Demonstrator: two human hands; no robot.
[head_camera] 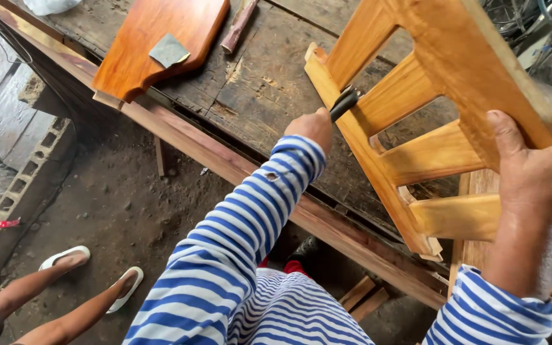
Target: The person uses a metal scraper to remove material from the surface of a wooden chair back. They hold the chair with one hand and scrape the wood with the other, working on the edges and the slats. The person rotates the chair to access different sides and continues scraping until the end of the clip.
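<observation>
A slatted wooden frame [416, 96] of light varnished wood stands tilted over the worn workbench [257, 89]. My right hand [538, 172] grips its thick upper rail from the near side. My left hand [314, 128] is closed around a dark-handled tool [345, 102], whose tip rests against the frame's lower rail beside a slat. What the tool's working end looks like is hidden by the wood. Both my sleeves are blue and white striped.
An orange-brown shaped board [154, 45] lies at the bench's far left with a grey piece of sandpaper [168, 50] on it. A short stick [237, 25] lies beyond. Another person's legs in white sandals [65, 257] stand on the dirt floor at lower left, near concrete blocks [27, 172].
</observation>
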